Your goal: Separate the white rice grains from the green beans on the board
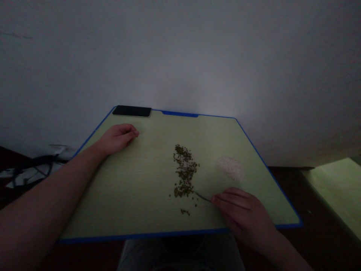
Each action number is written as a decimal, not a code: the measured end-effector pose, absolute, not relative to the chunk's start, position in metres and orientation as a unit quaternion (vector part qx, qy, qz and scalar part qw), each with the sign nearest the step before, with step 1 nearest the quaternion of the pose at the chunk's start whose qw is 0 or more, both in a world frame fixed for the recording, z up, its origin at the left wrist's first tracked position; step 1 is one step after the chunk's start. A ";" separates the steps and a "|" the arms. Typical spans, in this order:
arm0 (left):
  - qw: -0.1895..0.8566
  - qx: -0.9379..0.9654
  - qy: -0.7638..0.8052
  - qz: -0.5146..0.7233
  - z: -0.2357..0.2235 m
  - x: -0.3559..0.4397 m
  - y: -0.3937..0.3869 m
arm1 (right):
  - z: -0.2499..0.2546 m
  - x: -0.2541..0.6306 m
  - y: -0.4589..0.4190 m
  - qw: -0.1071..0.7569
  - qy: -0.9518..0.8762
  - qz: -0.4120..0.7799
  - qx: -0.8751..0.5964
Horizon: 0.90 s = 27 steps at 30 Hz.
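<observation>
Thin grey metal pick pinched narrow in my right hand, tip angled to the dark green seed heap; my left hand lies loosely curled, empty, well apart from it.

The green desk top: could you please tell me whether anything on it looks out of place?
A small clump of dark green grains lies apart from the main strip, nearer the desk's front edge, looking strayed.
</observation>
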<state>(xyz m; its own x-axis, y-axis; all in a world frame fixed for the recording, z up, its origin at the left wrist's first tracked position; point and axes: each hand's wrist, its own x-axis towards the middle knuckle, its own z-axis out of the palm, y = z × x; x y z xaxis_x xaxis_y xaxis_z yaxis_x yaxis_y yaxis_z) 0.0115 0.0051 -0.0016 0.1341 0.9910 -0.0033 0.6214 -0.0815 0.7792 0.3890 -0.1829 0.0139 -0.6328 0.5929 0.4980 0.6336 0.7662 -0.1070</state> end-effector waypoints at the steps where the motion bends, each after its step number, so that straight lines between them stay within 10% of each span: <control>1: 0.324 0.679 0.595 0.281 -0.002 0.011 0.006 | 0.014 0.389 -0.187 0.263 -0.902 -0.040 -0.340; 27: 0.338 0.672 0.595 0.283 -0.002 0.012 0.006 | 0.007 0.375 -0.211 0.289 -0.880 -0.090 -0.365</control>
